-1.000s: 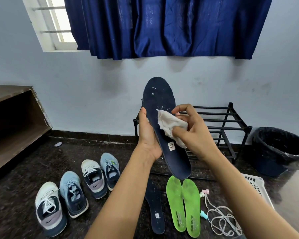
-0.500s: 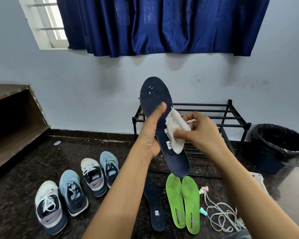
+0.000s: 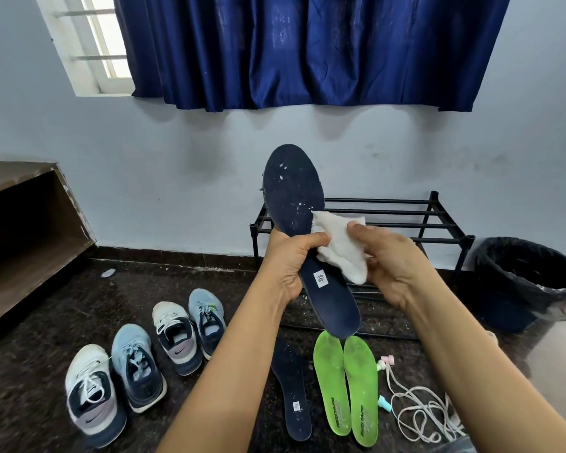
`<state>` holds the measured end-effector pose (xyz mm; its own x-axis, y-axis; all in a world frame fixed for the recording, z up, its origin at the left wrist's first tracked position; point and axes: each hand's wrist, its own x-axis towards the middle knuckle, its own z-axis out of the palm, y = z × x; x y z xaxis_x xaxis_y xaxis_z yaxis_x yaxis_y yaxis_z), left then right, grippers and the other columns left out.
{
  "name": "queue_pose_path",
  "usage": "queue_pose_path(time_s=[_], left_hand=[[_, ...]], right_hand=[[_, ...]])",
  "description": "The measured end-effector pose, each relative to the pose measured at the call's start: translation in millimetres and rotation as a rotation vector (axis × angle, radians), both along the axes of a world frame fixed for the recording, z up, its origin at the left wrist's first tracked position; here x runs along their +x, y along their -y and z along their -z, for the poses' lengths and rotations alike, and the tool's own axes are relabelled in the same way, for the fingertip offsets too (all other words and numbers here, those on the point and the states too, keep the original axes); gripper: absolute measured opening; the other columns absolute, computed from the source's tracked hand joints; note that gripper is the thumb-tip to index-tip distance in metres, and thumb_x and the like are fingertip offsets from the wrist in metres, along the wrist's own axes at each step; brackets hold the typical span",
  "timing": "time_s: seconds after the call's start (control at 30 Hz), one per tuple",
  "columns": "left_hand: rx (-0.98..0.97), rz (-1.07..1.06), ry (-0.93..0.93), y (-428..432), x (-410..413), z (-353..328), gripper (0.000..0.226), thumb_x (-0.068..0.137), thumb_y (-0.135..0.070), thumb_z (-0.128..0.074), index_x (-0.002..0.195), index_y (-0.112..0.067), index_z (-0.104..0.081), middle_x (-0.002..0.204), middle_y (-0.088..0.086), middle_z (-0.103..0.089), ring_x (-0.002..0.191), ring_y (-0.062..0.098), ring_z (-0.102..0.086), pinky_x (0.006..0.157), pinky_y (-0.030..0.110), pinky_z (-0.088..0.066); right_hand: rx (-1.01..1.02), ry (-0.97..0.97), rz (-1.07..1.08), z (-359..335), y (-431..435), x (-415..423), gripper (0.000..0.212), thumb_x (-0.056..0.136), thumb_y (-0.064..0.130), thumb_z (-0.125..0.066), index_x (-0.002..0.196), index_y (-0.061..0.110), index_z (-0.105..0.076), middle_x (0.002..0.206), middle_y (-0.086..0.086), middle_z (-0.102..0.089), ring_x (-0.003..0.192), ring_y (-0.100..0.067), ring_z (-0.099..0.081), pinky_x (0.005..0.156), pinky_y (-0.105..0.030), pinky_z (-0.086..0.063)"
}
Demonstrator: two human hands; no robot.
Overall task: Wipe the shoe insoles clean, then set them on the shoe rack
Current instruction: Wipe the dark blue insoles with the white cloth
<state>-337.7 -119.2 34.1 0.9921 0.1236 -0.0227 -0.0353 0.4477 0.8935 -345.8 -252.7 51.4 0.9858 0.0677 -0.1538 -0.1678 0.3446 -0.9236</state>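
**Navy insole held up, cloth pinched against its edge**

Wooden shelf point(image 3: 30, 240) closed off the far left, its corner edge jutting toward a strip of bare dark floor point(image 3: 46, 305). Four shoes point(image 3: 138, 367) sat in a slanting row on that floor, toes toward the person. The left hand point(image 3: 288, 259) gripped the navy insole point(image 3: 294, 191) at its middle, thumb curled across the speckled face and the other fingers hidden behind. The insole stood toe up and tilted, raised in front of the black shoe rack point(image 3: 432, 217). The right hand point(image 3: 392, 266) pinched a white cloth point(image 3: 340, 246) against the insole's right edge. Below lay a second navy insole point(image 3: 291, 393) and two green insoles point(image 3: 332, 384) side by side, with a cord point(image 3: 419, 416) just beside them. One bin point(image 3: 530, 279) stood at the right.
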Motion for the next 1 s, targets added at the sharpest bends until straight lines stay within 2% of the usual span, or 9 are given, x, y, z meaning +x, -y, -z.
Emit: queue_pose_path(time_s=[0.07,0.13,0.23,0.33,0.4,0.5,0.7,0.83,1.0], left_hand=[[-0.063,-0.002,0.008,1.2,-0.4,-0.6,0.023,0.084,-0.002,-0.068,0.107,-0.006,-0.065,0.089,0.012,-0.069,0.073,0.022,-0.067,0.065,0.032,-0.057],[-0.124,0.014,-0.029,-0.5,-0.2,-2.0,0.039,0.09,-0.038,-0.063,0.114,-0.007,-0.066,0.094,0.008,-0.071,0.077,0.017,-0.067,0.069,0.031,-0.055],[-0.192,0.047,-0.021,-6.2,1.2,-4.1,0.07,0.092,-0.069,-0.036,0.112,-0.01,-0.069,0.097,0.007,-0.07,0.084,0.017,-0.065,0.082,0.034,-0.05],[-0.204,0.087,-0.001,-4.3,-1.2,-5.3,0.083,0.088,-0.077,-0.024,0.117,-0.013,-0.067,0.108,0.01,-0.07,0.096,0.023,-0.065,0.091,0.037,-0.049],[-0.163,0.107,-0.01,-0.4,-4.4,-6.0,0.082,0.087,-0.078,-0.019,0.111,-0.018,-0.069,0.104,0.006,-0.073,0.092,0.019,-0.07,0.083,0.032,-0.055],[-0.142,0.112,0.008,1.7,-5.1,-6.3,0.081,0.088,-0.077,-0.016,0.111,-0.019,-0.068,0.098,0.002,-0.074,0.09,0.016,-0.07,0.079,0.028,-0.056],[-0.225,0.11,0.044,2.5,-0.4,-2.0,0.096,0.085,-0.08,-0.015,0.132,-0.009,-0.058,0.126,0.016,-0.063,0.115,0.026,-0.059,0.108,0.038,-0.043],[-0.207,0.076,0.047,5.8,-1.3,0.9,0.09,0.086,-0.079,-0.016,0.129,-0.014,-0.061,0.119,0.008,-0.068,0.112,0.022,-0.063,0.099,0.032,-0.049],[-0.232,0.073,0.031,-1.8,-0.2,0.2,0.095,0.084,-0.082,-0.013,0.119,-0.012,-0.066,0.11,0.012,-0.07,0.109,0.022,-0.066,0.094,0.032,-0.052]], right_hand=[[0.018,0.14,0.138,0.9,-1.1,1.5,0.011,0.086,0.014,-0.065,0.08,0.005,-0.064,0.074,-0.009,-0.071,0.068,-0.025,-0.066,0.059,-0.032,-0.055],[-0.205,0.365,0.405,4.6,0.3,2.9,0.013,0.085,0.021,-0.068,0.076,0.011,-0.069,0.073,-0.006,-0.071,0.068,-0.017,-0.064,0.066,-0.034,-0.051],[-0.739,0.819,0.854,1.1,-3.0,-2.9,0.009,0.084,0.021,-0.069,0.083,0.013,-0.073,0.075,-0.001,-0.068,0.062,-0.009,-0.056,0.065,-0.01,-0.04],[-0.955,1.037,0.732,10.1,-20.8,-6.4,0.016,0.081,0.008,-0.067,0.095,0.008,-0.073,0.078,-0.007,-0.064,0.06,-0.016,-0.053,0.06,-0.013,-0.039],[-1.026,1.046,0.573,20.2,-30.0,-2.6,0.022,0.08,0.004,-0.064,0.1,0.007,-0.072,0.079,-0.009,-0.062,0.065,-0.023,-0.057,0.061,-0.027,-0.046],[-1.059,1.046,0.439,27.2,-37.6,-1.5,0.026,0.079,0.004,-0.056,0.1,0.003,-0.072,0.082,-0.011,-0.061,0.072,-0.029,-0.059,0.065,-0.03,-0.05],[-1.147,1.009,0.335,34.8,-46.3,-1.0,0.026,0.086,0.001,-0.056,0.11,-0.001,-0.067,0.085,-0.012,-0.056,0.087,-0.032,-0.056,0.074,-0.021,-0.038],[-1.169,0.963,0.337,32.8,-47.9,4.2,0.027,0.092,0.005,-0.053,0.116,-0.002,-0.063,0.088,-0.01,-0.051,0.087,-0.026,-0.05,0.07,-0.034,-0.046],[-1.091,0.997,0.236,37.8,-53.1,-10.7,0.028,0.087,0.009,-0.049,0.102,-0.003,-0.07,0.078,-0.01,-0.052,0.069,-0.022,-0.05,0.063,-0.023,-0.041]])
